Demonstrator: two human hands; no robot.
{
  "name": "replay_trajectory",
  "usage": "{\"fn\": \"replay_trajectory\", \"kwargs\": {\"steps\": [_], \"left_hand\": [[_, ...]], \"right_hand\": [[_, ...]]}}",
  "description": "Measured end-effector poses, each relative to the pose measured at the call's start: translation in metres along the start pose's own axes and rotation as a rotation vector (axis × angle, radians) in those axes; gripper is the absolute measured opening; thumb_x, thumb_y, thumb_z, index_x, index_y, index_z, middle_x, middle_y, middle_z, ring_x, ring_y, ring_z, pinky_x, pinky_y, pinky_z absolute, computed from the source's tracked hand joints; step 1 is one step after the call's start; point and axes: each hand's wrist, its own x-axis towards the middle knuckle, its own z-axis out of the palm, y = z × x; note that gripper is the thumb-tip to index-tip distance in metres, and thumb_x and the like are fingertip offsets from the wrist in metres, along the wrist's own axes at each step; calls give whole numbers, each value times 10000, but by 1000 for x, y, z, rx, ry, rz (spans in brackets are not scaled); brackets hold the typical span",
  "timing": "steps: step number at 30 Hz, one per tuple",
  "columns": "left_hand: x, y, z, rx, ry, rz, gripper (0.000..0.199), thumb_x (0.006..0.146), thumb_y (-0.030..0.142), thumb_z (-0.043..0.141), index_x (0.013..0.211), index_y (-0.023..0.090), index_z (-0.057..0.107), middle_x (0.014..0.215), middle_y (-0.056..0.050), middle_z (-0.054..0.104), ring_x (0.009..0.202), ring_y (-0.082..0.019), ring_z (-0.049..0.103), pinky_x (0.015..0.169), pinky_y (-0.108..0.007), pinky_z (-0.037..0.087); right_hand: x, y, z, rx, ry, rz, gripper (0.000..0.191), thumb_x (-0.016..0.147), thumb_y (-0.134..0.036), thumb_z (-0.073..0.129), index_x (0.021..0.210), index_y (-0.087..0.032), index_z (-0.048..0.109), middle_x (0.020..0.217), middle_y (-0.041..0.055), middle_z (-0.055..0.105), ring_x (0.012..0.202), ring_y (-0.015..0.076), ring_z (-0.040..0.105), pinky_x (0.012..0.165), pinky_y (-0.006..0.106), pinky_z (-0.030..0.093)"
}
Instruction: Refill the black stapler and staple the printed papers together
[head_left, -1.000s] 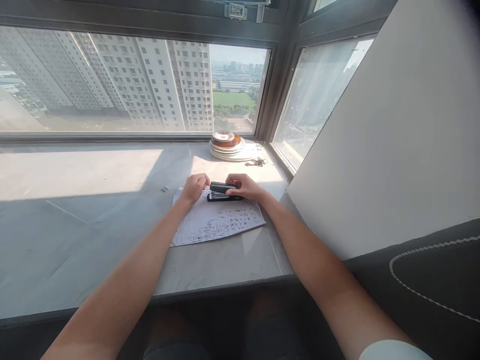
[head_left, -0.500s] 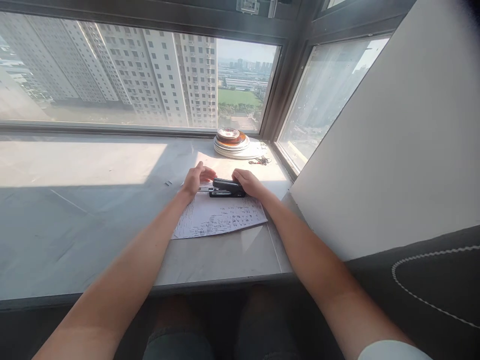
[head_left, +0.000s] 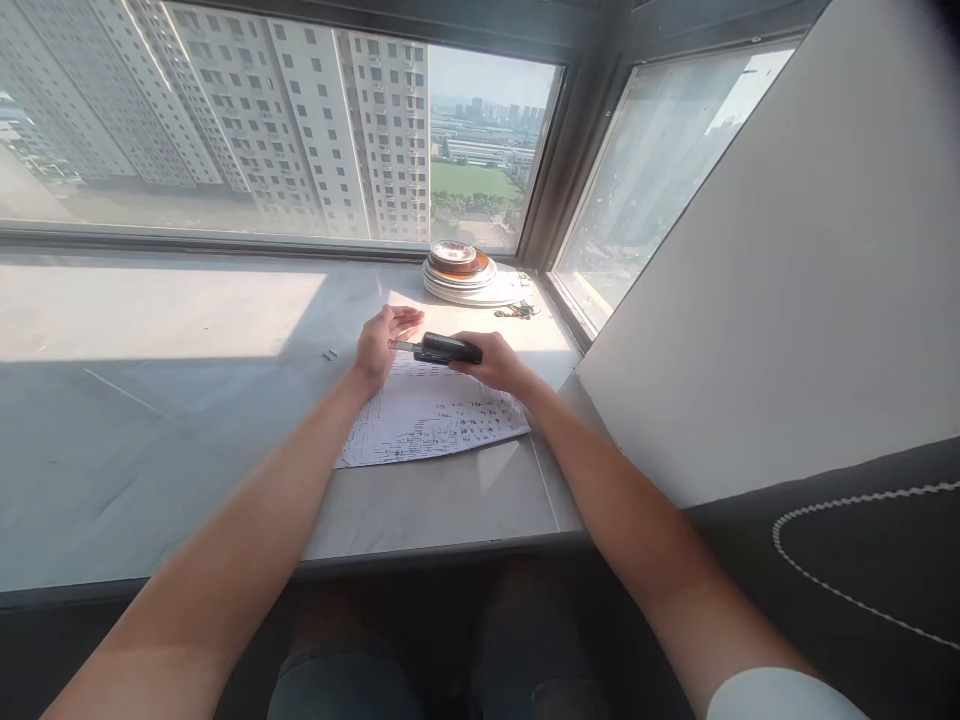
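A black stapler (head_left: 448, 348) is gripped at its right end by my right hand (head_left: 491, 360), fingers wrapped round it, above the written sheet. From the stapler's left end a slim metal part (head_left: 403, 346) sticks out toward my left hand (head_left: 377, 345). That hand is open, its fingers stretched out beside the metal part; whether the palm or thumb touches it I cannot tell. Below both hands lies a paper sheet (head_left: 420, 420) covered with handwriting, its upper part partly hidden by the hands and stapler.
On the pale sill (head_left: 187, 450), a stack of plates (head_left: 459, 285) stands in the window corner. A small dark tangled item (head_left: 516, 311) lies before it. Several small staple strips (head_left: 330, 354) rest left of my left hand. A white wall panel (head_left: 750, 270) slants at the right.
My right hand has lifted the stapler off the paper and turned it, and now wraps further round it. My left hand stays near its left end.
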Motion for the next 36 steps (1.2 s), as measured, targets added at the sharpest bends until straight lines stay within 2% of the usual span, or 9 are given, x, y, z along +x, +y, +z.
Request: {"fn": "replay_trajectory", "kwargs": {"steps": [3,5,10,17,22,27,29,31,36], "left_hand": [[2,2,-2,-86,-16,-102,552,1046,614,360,1167,159,649,1274,-192,679,1280,-325,632,1083,-501,532],[2,4,-4,-124,-80,-173,597,1045,633,359,1185,133,653,1225,-219,676,1275,-362,629,1059,-520,553],[-1,12,-4,-192,-101,-247,560,1078,559,373,1149,108,697,1182,-204,708,1245,-348,649,1029,-499,579],[2,5,-4,-315,-93,-328,272,1067,314,527,1081,124,721,1160,-138,749,1246,-261,669,1088,-387,558],[2,3,-4,-328,-49,-322,194,1037,161,538,1085,108,719,1195,-145,737,1309,-256,637,1141,-382,542],[2,4,-4,-301,29,-278,311,958,0,507,1209,63,679,1276,-175,686,1376,-275,588,1204,-394,501],[2,3,-3,-260,78,-240,317,950,6,530,1228,72,668,1278,-178,686,1373,-286,592,1205,-418,501],[1,3,-3,-212,73,-201,266,960,66,594,1213,86,673,1259,-177,704,1338,-288,623,1184,-425,518],[-4,4,-2,-43,-58,-163,378,854,310,847,1162,137,712,1077,-141,782,1082,-253,753,1018,-399,602]], "right_hand": [[1,-5,6,-126,242,-70,385,935,-226,611,1314,-266,667,1275,67,713,1182,292,632,1002,495,513],[3,-8,8,-254,284,-130,436,963,-151,554,1356,-316,646,1386,45,663,1324,297,553,1073,535,484],[9,-5,9,-511,210,-225,445,990,-140,572,1353,-386,645,1373,10,658,1370,315,503,1134,578,428],[14,-4,6,-740,122,-261,368,1012,-271,627,1369,-361,628,1365,32,650,1353,327,486,1093,524,427],[13,-4,7,-683,234,-231,348,1001,-222,611,1318,-360,657,1312,37,667,1292,325,515,1067,526,425],[8,-2,5,-347,410,-113,285,988,-315,614,1265,-278,671,1149,76,677,1114,278,567,945,474,487],[5,-4,1,-156,342,-109,266,956,-394,666,1162,-227,684,1024,60,662,966,230,578,835,400,496],[1,-7,-1,23,186,-125,297,909,-459,727,1026,-191,678,897,26,622,827,180,547,730,334,459],[-1,-14,0,233,-210,-153,372,853,-510,783,859,-171,631,746,-31,542,686,122,464,630,271,364]]}}
